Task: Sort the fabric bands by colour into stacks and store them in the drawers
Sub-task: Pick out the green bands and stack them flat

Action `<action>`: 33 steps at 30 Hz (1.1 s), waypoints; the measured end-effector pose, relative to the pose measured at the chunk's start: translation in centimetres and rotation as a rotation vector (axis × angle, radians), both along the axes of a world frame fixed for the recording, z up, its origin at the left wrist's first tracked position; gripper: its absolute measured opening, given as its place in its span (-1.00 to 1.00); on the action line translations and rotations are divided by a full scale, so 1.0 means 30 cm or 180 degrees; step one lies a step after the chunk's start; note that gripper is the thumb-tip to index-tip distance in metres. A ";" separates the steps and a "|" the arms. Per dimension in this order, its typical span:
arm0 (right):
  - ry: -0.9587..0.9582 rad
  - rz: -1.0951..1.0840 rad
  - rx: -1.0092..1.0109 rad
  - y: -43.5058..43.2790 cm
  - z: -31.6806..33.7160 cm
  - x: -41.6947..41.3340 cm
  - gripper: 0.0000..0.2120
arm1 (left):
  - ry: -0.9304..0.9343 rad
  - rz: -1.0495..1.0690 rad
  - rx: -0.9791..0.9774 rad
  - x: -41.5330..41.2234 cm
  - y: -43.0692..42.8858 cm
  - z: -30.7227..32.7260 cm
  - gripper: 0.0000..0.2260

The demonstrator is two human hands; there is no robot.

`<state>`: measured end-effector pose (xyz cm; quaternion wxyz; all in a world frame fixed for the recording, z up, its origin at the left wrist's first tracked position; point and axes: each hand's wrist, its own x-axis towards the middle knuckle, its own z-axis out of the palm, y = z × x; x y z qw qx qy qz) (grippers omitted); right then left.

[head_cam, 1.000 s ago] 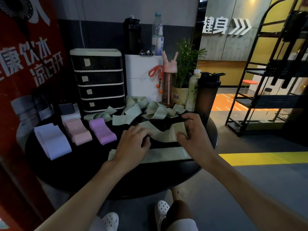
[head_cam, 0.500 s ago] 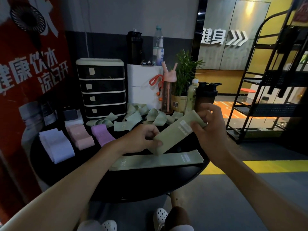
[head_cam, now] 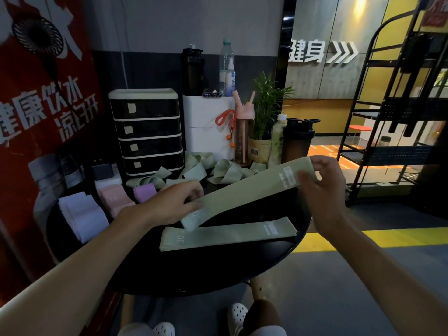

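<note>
Left hand [head_cam: 180, 202]: fingers pinch the lower end of the green band [head_cam: 244, 190].
Right hand [head_cam: 322, 180]: fingers pinch its upper end.
Band place: centre of frame, above the flat green stack [head_cam: 228, 232] on the table [head_cam: 97, 258].
Risk: band may land crooked and spoil the stack.

Four drawers [head_cam: 145, 128], three folded stacks [head_cam: 82, 214], five bottles [head_cam: 243, 139].

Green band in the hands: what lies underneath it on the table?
A flat green band marked 30 lies on the black table, below the held green band. Whether more bands lie beneath it cannot be seen.
</note>
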<state>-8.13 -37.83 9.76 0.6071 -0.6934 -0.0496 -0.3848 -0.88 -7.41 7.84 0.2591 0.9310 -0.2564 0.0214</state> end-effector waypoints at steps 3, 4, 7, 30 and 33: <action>0.0218 0.0059 0.0172 -0.017 -0.022 0.012 -0.74 | 0.0035 -0.0043 -0.0287 -0.011 0.033 0.004 -0.96; 0.0301 0.0095 0.0200 -0.017 -0.031 0.015 -0.73 | 0.0037 -0.0021 -0.0364 -0.016 0.040 0.008 -0.94; 0.0485 0.0203 0.0269 -0.014 -0.065 0.023 -0.76 | 0.0091 0.0130 -0.0688 -0.038 0.062 0.012 -0.94; 0.1132 -0.0055 -0.1449 -0.106 -0.331 0.083 -0.77 | 0.0039 0.0867 -0.1393 -0.114 0.116 -0.170 -0.85; 0.1094 -0.0025 -0.1487 -0.108 -0.340 0.079 -0.81 | 0.0017 0.0896 -0.1325 -0.113 0.116 -0.187 -0.85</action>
